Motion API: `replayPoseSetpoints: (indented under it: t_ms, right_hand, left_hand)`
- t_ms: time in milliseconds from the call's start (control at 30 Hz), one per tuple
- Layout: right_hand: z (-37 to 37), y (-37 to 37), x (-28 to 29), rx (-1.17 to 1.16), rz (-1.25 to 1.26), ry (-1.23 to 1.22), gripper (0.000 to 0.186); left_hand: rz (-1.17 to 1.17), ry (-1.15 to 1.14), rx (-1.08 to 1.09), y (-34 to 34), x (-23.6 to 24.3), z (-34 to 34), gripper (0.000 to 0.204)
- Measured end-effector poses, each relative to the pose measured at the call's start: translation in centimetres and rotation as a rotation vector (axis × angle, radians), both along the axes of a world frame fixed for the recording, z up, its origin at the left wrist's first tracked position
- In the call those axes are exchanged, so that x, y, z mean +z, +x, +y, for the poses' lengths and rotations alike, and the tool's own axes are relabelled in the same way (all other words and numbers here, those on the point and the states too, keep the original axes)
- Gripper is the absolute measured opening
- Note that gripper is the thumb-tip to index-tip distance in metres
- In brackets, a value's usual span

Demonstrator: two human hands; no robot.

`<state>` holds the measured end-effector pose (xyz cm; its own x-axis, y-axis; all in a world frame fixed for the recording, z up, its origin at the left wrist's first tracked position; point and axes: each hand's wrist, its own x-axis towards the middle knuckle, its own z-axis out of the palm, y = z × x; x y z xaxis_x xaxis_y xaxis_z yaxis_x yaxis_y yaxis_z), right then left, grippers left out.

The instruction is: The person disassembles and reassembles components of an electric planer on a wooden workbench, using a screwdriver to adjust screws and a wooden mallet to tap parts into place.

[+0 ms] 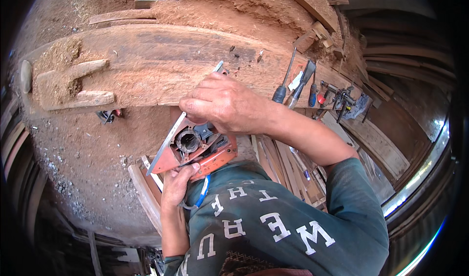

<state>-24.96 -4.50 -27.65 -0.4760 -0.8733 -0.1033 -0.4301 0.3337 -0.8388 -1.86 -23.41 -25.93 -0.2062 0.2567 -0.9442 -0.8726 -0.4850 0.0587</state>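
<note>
An orange power planer (210,164) is held up in front of my body, tilted, with its long metal sole along the left side. The side facing me lies open and shows a round dark hollow and grey inner parts. My right hand (224,102) is closed round its far end, just at the near edge of the wooden bench (161,75). Lower down, my left hand (177,185) grips the near end, its thumb pressed on the orange casing. A blue cable (203,192) hangs against my shirt below the planer. The undersides of both hands' grips are hidden.
On the bench's right part lie a screwdriver (281,91), a chisel-like tool (302,83) and a metal clamp-like tool (343,100). Wood blocks (90,98) and sawdust cover its left end. Boards (273,163) stand below, right of me. A dark metal object (106,116) lies beneath the bench edge.
</note>
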Motion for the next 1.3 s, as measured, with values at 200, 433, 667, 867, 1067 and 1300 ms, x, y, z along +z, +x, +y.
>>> replayPoseSetpoints:
  t_ms: [200, 433, 667, 867, 1067, 1300]
  right_hand:
    - [0.3, -1.0, 1.3, 0.071, -0.062, 0.071, 0.013]
    - [-0.6, -0.9, 1.6, 0.007, -0.101, 0.071, 0.019]
    - [0.2, -1.3, 1.5, 0.075, -0.155, 0.118, 0.021]
    - [-1.3, -2.2, 2.8, 0.191, -0.184, 0.308, 0.019]
    - [-2.7, -2.2, 1.5, 0.430, 0.135, 0.355, 0.022]
    - [-3.5, -3.2, -0.6, 0.650, 0.038, 0.271, 0.020]
  left_hand:
    - [0.010, 0.011, 0.030, 0.5, -0.3, 0.0, 0.034]
    - [-0.003, 0.022, 0.007, 0.8, -0.7, -0.3, 0.034]
    - [-0.008, 0.044, -0.004, 0.1, -0.9, -0.6, 0.036]
    - [0.065, 0.001, -0.019, 0.7, -1.4, -0.3, 0.043]
    - [0.081, -0.087, -0.041, 1.6, -1.4, 0.6, 0.034]
    - [0.090, -0.096, 0.035, 1.3, -1.0, 1.8, 0.032]
